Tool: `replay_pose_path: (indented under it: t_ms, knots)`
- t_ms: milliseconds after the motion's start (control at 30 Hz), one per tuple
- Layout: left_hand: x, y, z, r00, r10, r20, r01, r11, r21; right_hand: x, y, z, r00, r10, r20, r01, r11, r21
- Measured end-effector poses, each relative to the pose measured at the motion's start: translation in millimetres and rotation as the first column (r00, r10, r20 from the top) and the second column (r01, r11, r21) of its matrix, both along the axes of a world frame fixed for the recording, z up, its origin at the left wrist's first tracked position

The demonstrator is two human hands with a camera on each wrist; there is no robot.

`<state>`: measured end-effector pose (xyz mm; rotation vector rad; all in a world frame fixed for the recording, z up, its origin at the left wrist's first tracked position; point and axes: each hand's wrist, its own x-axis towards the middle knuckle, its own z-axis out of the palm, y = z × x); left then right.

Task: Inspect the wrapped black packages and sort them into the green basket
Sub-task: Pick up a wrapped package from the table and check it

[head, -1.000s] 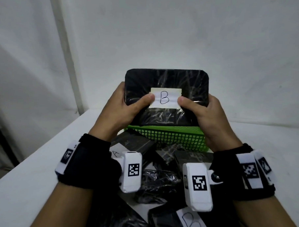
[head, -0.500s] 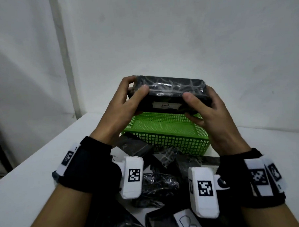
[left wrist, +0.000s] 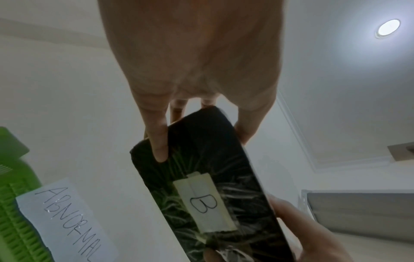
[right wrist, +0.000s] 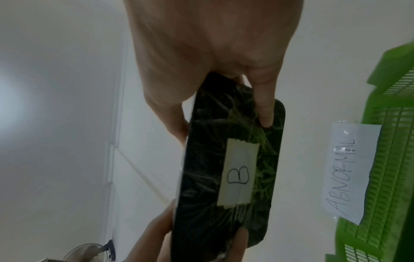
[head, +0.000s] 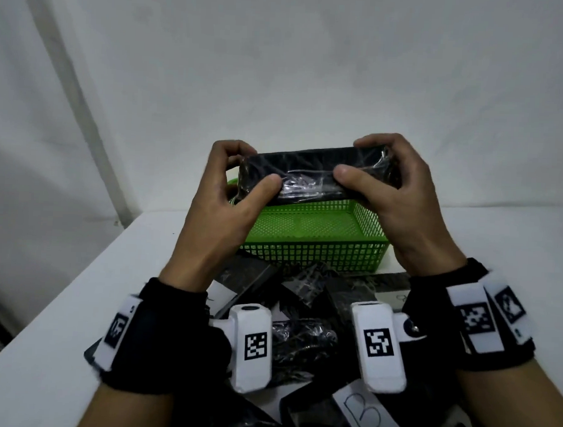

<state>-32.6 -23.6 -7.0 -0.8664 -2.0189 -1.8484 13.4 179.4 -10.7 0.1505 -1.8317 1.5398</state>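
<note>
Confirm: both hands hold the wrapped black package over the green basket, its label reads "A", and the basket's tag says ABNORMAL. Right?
One slip: the white label on the wrapped black package reads "B", not "A", as both wrist views show. The rest holds: the left hand and right hand hold it over the green basket, whose tag says ABNORMAL.

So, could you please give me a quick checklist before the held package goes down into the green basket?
1. Both hands grip the wrapped black package: left hand, right hand. Ok.
2. Label reads B. Ok.
3. Package is above the green basket. Ok.
4. Basket's visible floor bare. Ok.
5. Basket's paper sign reads ABNORMAL; whether B belongs there: cannot tell.
</note>
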Motion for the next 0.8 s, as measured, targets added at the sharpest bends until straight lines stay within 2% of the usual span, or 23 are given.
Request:
replay_pose_path:
  t_ms: [133, 233, 333, 500, 600, 700, 800]
  knots:
    - [-5, -3, -2, 1.000, 0.026, 0.000, -0.026, 0.999, 0.044, 1, -9, -6, 0.996, -0.079, -0.038, 0.082, 0.994, 0.079]
    - [-6, -6, -2, 1.000, 0.006, 0.002, -0.006, 0.995, 0.100, 1, -12, -9, 0.998, -0.058, 0.006, 0.056, 0.992, 0.117]
    - [-6, -10, 0, 0.996, -0.046, 0.074, 0.030, 0.980, 0.194, 3, -12, -8, 1.000, -0.020, 0.008, 0.018, 0.984, 0.176]
    - [-6, -7, 1, 0.993, -0.055, 0.109, 0.022, 0.960, 0.279, 4, -11, -2, 0.992, 0.060, -0.109, -0.051, 0.996, 0.080]
    - [-8, -4, 0, 0.979, -0.074, 0.190, 0.019, 0.962, 0.273, 1, -8, -3, 0.979, 0.108, -0.170, -0.104, 0.994, 0.032]
    - [-9, -5, 0, 0.961, -0.119, 0.249, 0.065, 0.974, 0.215, 0, -4, -3, 0.994, 0.090, -0.062, -0.092, 0.995, -0.037]
    - [-4, -3, 1, 0.982, -0.084, 0.171, 0.060, 0.989, 0.139, -6, 0, -6, 0.958, 0.246, 0.149, -0.204, 0.946, -0.254]
